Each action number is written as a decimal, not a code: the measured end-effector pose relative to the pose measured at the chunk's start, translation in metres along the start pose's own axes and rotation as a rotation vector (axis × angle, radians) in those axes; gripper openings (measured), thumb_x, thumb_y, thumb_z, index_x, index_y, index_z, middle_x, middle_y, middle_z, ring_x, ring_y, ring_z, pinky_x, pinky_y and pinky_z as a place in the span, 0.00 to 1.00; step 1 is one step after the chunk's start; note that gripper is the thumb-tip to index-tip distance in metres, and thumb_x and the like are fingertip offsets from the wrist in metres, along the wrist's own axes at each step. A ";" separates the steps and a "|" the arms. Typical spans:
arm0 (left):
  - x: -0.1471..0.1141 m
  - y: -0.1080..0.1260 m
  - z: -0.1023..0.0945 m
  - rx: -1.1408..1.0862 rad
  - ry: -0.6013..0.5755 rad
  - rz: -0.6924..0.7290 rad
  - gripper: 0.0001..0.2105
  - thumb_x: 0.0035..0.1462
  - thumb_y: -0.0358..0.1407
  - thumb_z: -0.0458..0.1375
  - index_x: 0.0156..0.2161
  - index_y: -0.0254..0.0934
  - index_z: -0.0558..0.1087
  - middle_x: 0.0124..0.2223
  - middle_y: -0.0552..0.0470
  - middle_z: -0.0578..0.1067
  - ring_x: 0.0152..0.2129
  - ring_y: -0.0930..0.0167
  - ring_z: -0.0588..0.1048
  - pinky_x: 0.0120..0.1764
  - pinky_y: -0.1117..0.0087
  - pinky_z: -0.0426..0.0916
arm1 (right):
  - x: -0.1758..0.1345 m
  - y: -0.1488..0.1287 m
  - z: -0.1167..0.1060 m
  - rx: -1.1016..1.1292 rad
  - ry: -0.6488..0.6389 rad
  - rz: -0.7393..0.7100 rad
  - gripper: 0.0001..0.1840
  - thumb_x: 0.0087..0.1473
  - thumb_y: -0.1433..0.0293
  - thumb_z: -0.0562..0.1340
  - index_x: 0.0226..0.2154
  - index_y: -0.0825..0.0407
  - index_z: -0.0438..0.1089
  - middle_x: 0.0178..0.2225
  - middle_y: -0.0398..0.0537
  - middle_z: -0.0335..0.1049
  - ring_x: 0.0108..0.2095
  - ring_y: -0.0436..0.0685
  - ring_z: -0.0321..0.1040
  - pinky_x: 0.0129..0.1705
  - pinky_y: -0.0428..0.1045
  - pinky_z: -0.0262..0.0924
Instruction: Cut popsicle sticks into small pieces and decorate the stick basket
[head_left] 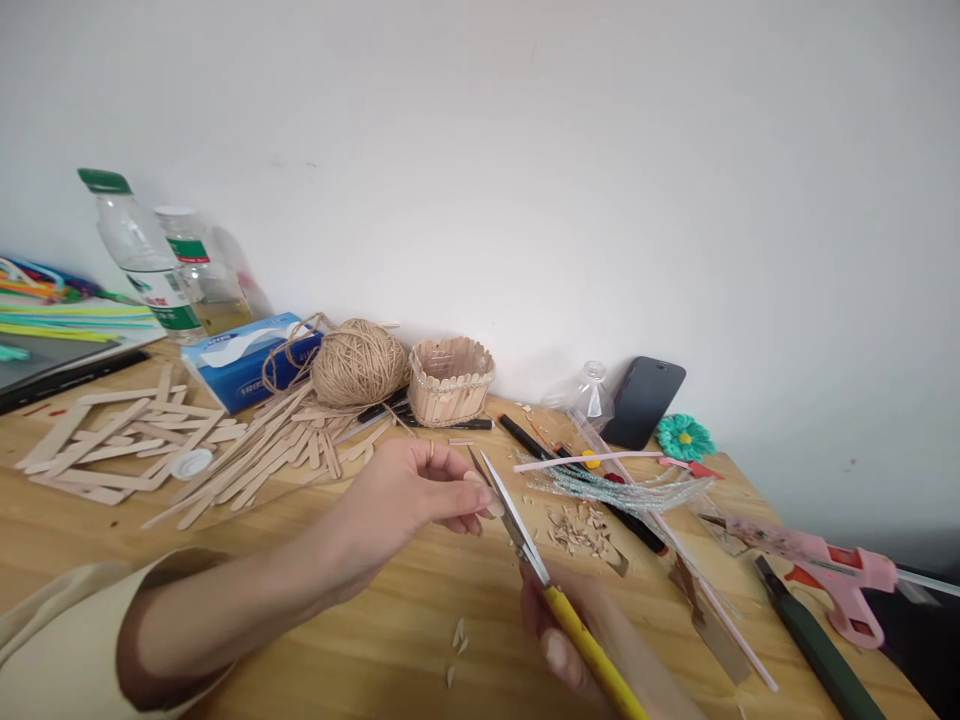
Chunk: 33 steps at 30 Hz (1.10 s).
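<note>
Right hand (577, 640) grips yellow-handled steel scissors (540, 570); left hand (409, 495) pinches, seemingly, a thin wooden stick (477, 466) — fingertips near blades, could get nicked.

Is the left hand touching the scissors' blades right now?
Touching. The head view shows the left hand with its fingertips pressed against the scissors blades, no gap visible; the right hand holds the yellow handle.

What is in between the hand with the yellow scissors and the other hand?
Nothing visible. The right hand holds the yellow-handled scissors, and their open blades reach right up to the fingertips of the left hand. Whatever those fingertips pinch is too small to tell. Only bare table and a few wood chips lie below.
</note>
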<state>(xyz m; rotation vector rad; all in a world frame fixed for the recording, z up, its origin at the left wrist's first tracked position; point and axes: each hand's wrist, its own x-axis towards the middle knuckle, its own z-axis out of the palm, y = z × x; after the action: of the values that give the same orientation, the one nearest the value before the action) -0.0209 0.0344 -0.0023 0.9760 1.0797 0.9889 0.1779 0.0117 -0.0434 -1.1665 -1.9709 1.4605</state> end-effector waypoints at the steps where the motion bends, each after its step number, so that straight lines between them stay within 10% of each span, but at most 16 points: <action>1: 0.000 0.001 0.000 -0.001 -0.003 0.000 0.04 0.41 0.31 0.63 0.20 0.34 0.74 0.21 0.54 0.75 0.19 0.75 0.71 0.28 0.74 0.67 | 0.001 0.000 0.000 -0.007 -0.003 0.001 0.31 0.43 0.39 0.53 0.20 0.51 0.57 0.18 0.38 0.49 0.20 0.48 0.46 0.19 0.44 0.45; 7: -0.001 0.000 -0.001 -0.038 0.012 -0.003 0.05 0.41 0.33 0.64 0.23 0.35 0.73 0.22 0.56 0.74 0.22 0.75 0.71 0.28 0.74 0.66 | -0.001 0.006 -0.012 -0.083 0.184 -0.020 0.31 0.45 0.39 0.49 0.24 0.51 0.58 0.18 0.37 0.48 0.18 0.48 0.45 0.18 0.45 0.42; 16: -0.002 -0.002 0.001 -0.089 0.053 0.009 0.07 0.41 0.32 0.65 0.23 0.34 0.70 0.21 0.56 0.75 0.21 0.76 0.72 0.28 0.75 0.66 | -0.006 0.004 -0.023 -1.028 0.617 -0.240 0.20 0.45 0.53 0.62 0.30 0.50 0.60 0.26 0.47 0.63 0.22 0.56 0.61 0.21 0.48 0.56; 33: -0.003 -0.001 0.002 -0.108 0.116 0.071 0.05 0.41 0.29 0.64 0.23 0.34 0.71 0.21 0.57 0.77 0.21 0.77 0.74 0.27 0.78 0.67 | -0.005 0.011 -0.022 -1.207 0.822 -0.504 0.15 0.50 0.57 0.58 0.29 0.52 0.65 0.24 0.46 0.67 0.23 0.54 0.66 0.24 0.46 0.53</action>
<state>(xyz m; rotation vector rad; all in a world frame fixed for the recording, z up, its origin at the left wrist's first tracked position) -0.0197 0.0313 -0.0021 0.8824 1.0819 1.1620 0.2008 0.0214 -0.0452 -1.1903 -2.1488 -0.5673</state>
